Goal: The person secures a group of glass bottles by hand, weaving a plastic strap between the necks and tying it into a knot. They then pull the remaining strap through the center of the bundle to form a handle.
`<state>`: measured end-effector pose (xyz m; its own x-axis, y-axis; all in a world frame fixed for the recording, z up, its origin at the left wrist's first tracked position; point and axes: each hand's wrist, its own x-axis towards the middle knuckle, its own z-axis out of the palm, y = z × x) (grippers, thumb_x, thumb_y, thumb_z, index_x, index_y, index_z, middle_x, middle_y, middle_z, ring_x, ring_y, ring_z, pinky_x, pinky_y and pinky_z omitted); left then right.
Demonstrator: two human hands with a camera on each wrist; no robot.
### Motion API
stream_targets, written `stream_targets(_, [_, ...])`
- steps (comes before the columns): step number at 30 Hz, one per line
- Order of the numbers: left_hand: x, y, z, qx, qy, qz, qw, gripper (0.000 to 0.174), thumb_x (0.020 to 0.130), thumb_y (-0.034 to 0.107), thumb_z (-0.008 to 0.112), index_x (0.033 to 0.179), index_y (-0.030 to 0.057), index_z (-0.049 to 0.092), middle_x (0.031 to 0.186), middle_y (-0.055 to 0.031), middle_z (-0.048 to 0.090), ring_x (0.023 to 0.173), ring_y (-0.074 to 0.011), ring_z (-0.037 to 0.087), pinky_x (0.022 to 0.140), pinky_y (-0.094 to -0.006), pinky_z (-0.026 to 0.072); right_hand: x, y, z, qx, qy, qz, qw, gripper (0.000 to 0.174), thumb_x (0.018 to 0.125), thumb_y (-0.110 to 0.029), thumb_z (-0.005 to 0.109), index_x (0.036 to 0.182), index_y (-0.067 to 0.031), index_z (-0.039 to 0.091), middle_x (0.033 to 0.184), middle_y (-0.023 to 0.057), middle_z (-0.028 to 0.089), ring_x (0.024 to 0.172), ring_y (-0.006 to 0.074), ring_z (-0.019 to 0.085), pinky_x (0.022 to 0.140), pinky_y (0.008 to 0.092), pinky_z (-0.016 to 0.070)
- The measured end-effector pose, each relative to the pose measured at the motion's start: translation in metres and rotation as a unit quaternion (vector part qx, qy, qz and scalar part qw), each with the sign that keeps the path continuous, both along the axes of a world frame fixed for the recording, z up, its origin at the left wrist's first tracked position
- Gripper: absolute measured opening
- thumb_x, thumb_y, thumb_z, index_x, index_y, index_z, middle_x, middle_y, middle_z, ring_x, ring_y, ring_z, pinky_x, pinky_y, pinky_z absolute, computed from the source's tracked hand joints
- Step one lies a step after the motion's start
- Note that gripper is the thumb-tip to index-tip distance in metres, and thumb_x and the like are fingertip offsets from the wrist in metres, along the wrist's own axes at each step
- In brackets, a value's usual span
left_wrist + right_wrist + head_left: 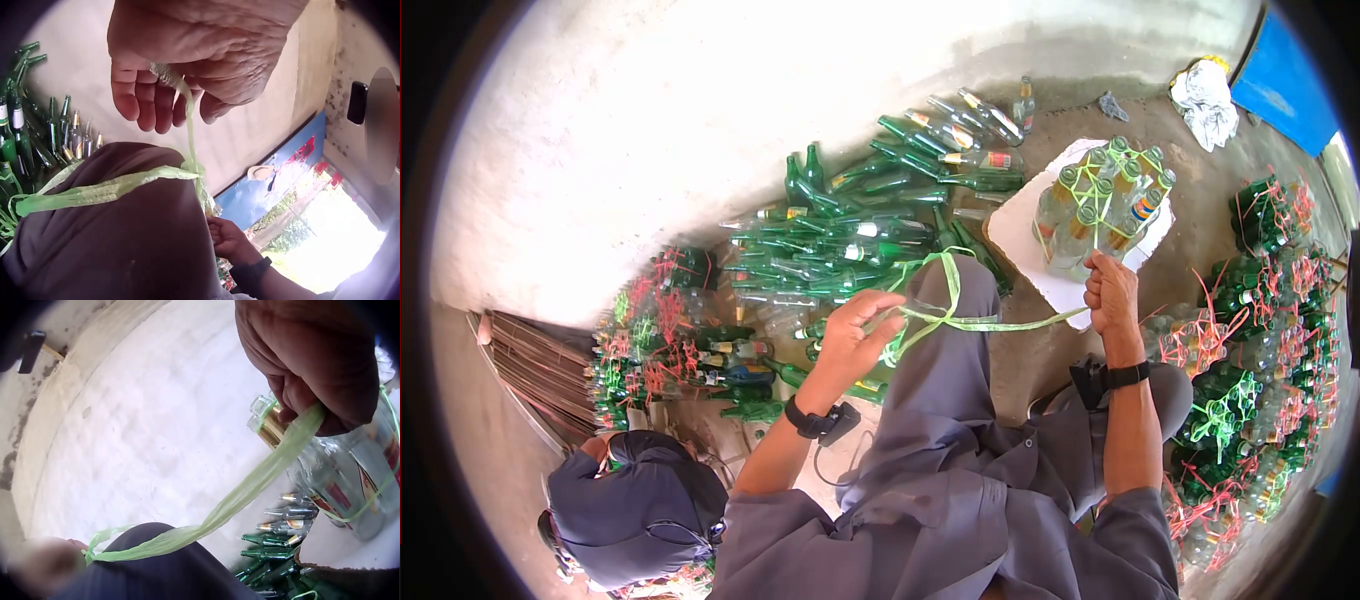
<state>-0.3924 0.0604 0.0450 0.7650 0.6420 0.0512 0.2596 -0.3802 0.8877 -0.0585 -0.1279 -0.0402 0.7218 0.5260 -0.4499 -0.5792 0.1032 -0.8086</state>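
Green plastic twine [990,325] stretches between the two hands across the person's raised knee, with a knot and loops near the left end. The left hand [858,335] has its fingers slightly bent, and the twine [190,125] runs up into its palm side in the left wrist view. In a curled grip, the right hand [312,369] pinches the other end of the twine [250,487]. Just beyond the right hand stands a group of clear bottles [1065,225], bound at the necks with green twine, on a white board [1022,235].
Loose green bottles [840,240] lie in a heap ahead and to the left. Bundles tied with red and green twine stand at the right [1270,330] and left. Another person [640,505] bends at the lower left. A white cloth [1203,103] lies near a blue panel [1293,80].
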Motion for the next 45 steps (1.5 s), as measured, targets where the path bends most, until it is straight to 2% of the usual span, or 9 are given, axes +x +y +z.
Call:
stream_targets(4, [0.021, -0.017, 0.010, 0.193, -0.020, -0.037, 0.980, 0.033, 0.086, 0.010, 0.075, 0.118, 0.0054, 0.070, 0.111, -0.0091, 0.069, 0.101, -0.0223, 0.065, 0.085, -0.0336, 0.0522, -0.002, 0.000, 0.002, 0.002, 0.004, -0.001, 1.000, 0.022, 0.096, -0.019, 0.068, 0.087, 0.0002, 0.060, 0.061, -0.0093, 0.036, 0.045, 0.0005, 0.029, 0.038, 0.0196, 0.0189])
stream_targets(14, [0.039, -0.023, -0.009, 0.244, -0.014, -0.078, 0.967, 0.019, 0.079, 0.000, 0.074, 0.097, 0.0048, 0.072, 0.099, -0.0092, 0.066, 0.091, -0.0289, 0.063, 0.079, -0.0367, 0.0513, -0.004, 0.001, 0.003, 0.009, 0.013, 0.003, 1.000, 0.024, 0.097, -0.020, 0.067, 0.088, 0.0010, 0.060, 0.060, -0.0090, 0.036, 0.044, 0.0007, 0.028, 0.038, 0.0197, 0.0187])
stream_targets(17, [0.046, -0.025, -0.007, 0.223, -0.019, -0.056, 0.973, 0.014, 0.081, -0.001, 0.071, 0.095, 0.0034, 0.070, 0.096, -0.0091, 0.066, 0.088, -0.0249, 0.064, 0.078, -0.0340, 0.0507, -0.005, 0.002, 0.003, 0.014, 0.011, 0.008, 1.000, 0.024, 0.097, -0.021, 0.067, 0.088, 0.0004, 0.060, 0.060, -0.0092, 0.036, 0.044, 0.0009, 0.028, 0.038, 0.0197, 0.0187])
stream_targets(23, [0.056, -0.031, -0.002, -0.080, -0.054, -0.008, 0.995, 0.008, 0.093, 0.006, 0.062, 0.096, -0.0003, 0.066, 0.088, -0.0027, 0.067, 0.083, -0.0103, 0.062, 0.077, -0.0278, 0.0489, -0.009, 0.001, 0.005, 0.019, 0.019, 0.004, 1.000, 0.025, 0.097, -0.023, 0.066, 0.088, -0.0003, 0.061, 0.059, -0.0093, 0.037, 0.044, 0.0011, 0.028, 0.038, 0.0200, 0.0196])
stream_targets(27, [0.062, -0.032, 0.002, -0.106, -0.050, -0.045, 0.992, 0.012, 0.095, 0.009, 0.065, 0.101, -0.0015, 0.065, 0.094, -0.0088, 0.069, 0.085, -0.0159, 0.067, 0.081, -0.0310, 0.0528, -0.007, -0.002, -0.002, 0.026, 0.018, 0.012, 0.999, 0.026, 0.098, -0.024, 0.065, 0.089, 0.0006, 0.062, 0.060, -0.0090, 0.038, 0.045, 0.0010, 0.029, 0.038, 0.0200, 0.0210])
stream_targets(34, [0.076, -0.046, 0.007, -0.184, -0.049, -0.064, 0.980, 0.015, 0.097, 0.011, 0.065, 0.105, -0.0014, 0.064, 0.095, -0.0103, 0.070, 0.082, -0.0163, 0.069, 0.077, -0.0297, 0.0556, -0.007, -0.004, -0.003, 0.022, 0.025, -0.003, 0.999, 0.026, 0.098, -0.023, 0.065, 0.088, 0.0011, 0.062, 0.062, -0.0089, 0.039, 0.045, 0.0009, 0.029, 0.039, 0.0197, 0.0219])
stream_targets(37, [0.084, -0.051, 0.007, -0.204, -0.054, -0.059, 0.976, 0.013, 0.097, 0.009, 0.060, 0.104, -0.0002, 0.064, 0.091, -0.0032, 0.066, 0.080, -0.0112, 0.066, 0.074, -0.0266, 0.0521, -0.007, -0.005, -0.002, 0.017, 0.017, -0.010, 1.000, 0.025, 0.097, -0.022, 0.066, 0.088, 0.0013, 0.063, 0.062, -0.0090, 0.040, 0.046, 0.0007, 0.030, 0.040, 0.0198, 0.0220])
stream_targets(39, [0.088, -0.052, 0.007, -0.230, -0.056, -0.065, 0.969, 0.015, 0.098, 0.012, 0.064, 0.106, -0.0007, 0.063, 0.095, -0.0101, 0.070, 0.080, -0.0155, 0.069, 0.073, -0.0289, 0.0550, -0.005, -0.007, -0.003, 0.010, 0.009, -0.016, 1.000, 0.024, 0.096, -0.022, 0.067, 0.089, 0.0014, 0.063, 0.062, -0.0090, 0.041, 0.046, 0.0006, 0.030, 0.040, 0.0198, 0.0220])
stream_targets(45, [0.103, -0.061, 0.008, -0.238, -0.050, -0.078, 0.967, 0.015, 0.098, 0.012, 0.064, 0.107, -0.0003, 0.063, 0.094, -0.0100, 0.071, 0.078, -0.0143, 0.067, 0.070, -0.0278, 0.0534, -0.001, -0.013, -0.002, -0.005, -0.010, -0.037, 0.999, 0.024, 0.095, -0.021, 0.068, 0.090, 0.0020, 0.064, 0.064, -0.0084, 0.042, 0.047, 0.0009, 0.032, 0.041, 0.0200, 0.0230])
